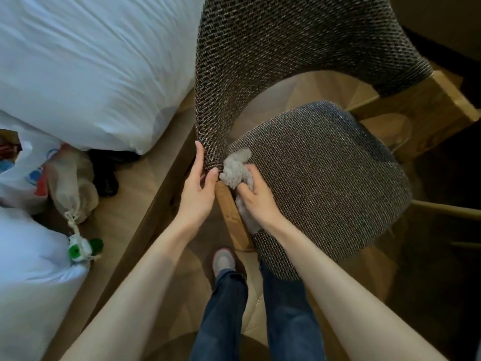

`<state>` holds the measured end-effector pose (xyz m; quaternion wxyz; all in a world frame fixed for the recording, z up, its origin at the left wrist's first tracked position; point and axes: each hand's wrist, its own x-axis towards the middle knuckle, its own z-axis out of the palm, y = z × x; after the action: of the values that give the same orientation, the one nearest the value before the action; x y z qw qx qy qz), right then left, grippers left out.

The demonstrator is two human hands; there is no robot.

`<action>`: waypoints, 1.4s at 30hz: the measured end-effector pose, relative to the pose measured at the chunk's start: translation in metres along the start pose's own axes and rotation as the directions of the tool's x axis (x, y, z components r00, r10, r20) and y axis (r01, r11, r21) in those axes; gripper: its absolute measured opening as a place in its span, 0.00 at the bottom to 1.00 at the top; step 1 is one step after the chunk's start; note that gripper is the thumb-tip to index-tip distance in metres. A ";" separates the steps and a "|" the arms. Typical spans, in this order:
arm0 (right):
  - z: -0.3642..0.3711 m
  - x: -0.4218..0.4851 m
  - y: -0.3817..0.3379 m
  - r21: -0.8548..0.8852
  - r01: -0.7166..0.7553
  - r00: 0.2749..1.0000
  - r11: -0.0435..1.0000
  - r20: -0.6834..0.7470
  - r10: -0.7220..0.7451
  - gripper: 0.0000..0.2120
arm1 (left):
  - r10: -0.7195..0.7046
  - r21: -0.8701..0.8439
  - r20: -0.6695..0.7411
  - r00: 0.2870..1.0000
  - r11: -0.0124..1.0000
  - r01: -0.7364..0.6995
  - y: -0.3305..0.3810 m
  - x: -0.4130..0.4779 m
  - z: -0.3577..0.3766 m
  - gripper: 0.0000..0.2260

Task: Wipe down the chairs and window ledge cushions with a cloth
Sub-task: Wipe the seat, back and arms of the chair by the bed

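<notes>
While a bed point(78, 61) w/ white duvet fills the upper left, the chair point(325, 183) takes the centre and right. It has dark woven upholstery, a curved backrest point(286, 48) above and a rounded seat point(338, 165) below, on a wood floor point(135, 194). A white plastic bag point(20, 173) sits at the left edge, w/ a tied drawstring pouch point(73, 188) just beside it. Left hand point(197, 194) holds the backrest's lower end, near-straight fingers on the outer side, thumb on the inner. Right hand point(256, 196) is curled round a bunched grey cloth point(235, 170), pressing it vs. the seat's edge where seat and backrest meet; a tail of cloth hangs below the palm. Wooden leg point(230, 214) runs down btwn the two wrists. One grey shoe point(223, 260) shows below it.
</notes>
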<state>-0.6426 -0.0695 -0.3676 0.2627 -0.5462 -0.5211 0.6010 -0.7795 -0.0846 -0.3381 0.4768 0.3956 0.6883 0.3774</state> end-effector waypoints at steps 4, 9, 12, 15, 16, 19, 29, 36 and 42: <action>-0.014 -0.052 0.028 0.006 -0.155 0.982 0.988 0.106 0.154 0.10 | -0.034 -0.004 -0.018 0.999 0.999 0.034 0.000 -0.002 0.003 0.26; -0.009 -0.044 0.007 0.084 -0.083 0.994 0.993 0.084 0.076 0.12 | -0.076 -0.080 -0.119 0.990 0.995 0.067 0.001 -0.006 0.017 0.24; 0.014 -0.026 -0.013 0.100 0.057 0.998 0.993 -0.044 -0.053 0.17 | -0.134 -0.180 -0.184 0.974 0.978 0.101 0.003 -0.010 0.031 0.25; 0.023 -0.032 0.008 0.055 0.044 0.991 0.998 -0.129 -0.036 0.19 | -0.128 -0.169 -0.267 0.955 0.982 0.084 0.003 -0.016 0.041 0.22; 0.022 -0.036 0.022 0.059 -0.002 0.991 0.998 -0.131 0.010 0.17 | -0.094 -0.126 -0.300 0.949 0.990 0.058 0.002 -0.017 0.043 0.21; 0.012 -0.049 0.060 0.055 -0.209 0.976 0.976 -0.044 0.211 0.14 | -0.049 -0.090 -0.352 0.935 0.996 0.018 -0.002 -0.017 0.049 0.20; 0.021 0.010 0.014 0.014 0.185 0.970 0.983 -0.161 -0.180 0.13 | -0.052 -0.107 -0.405 0.913 0.994 0.009 -0.008 -0.015 0.054 0.20; 0.025 0.031 0.033 0.151 -0.147 0.984 0.978 -0.074 0.159 0.16 | -0.027 -0.085 -0.421 0.907 0.996 -0.010 -0.013 -0.016 0.054 0.19; 0.019 -0.017 0.021 0.075 -0.031 0.992 0.997 -0.117 0.040 0.15 | -0.017 -0.045 -0.443 0.896 0.999 -0.004 -0.009 -0.018 0.054 0.19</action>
<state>-0.6499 -0.0977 -0.3832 0.3022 -0.5801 -0.4723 0.5909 -0.7251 -0.0962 -0.3538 0.3175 0.2862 0.7715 0.4712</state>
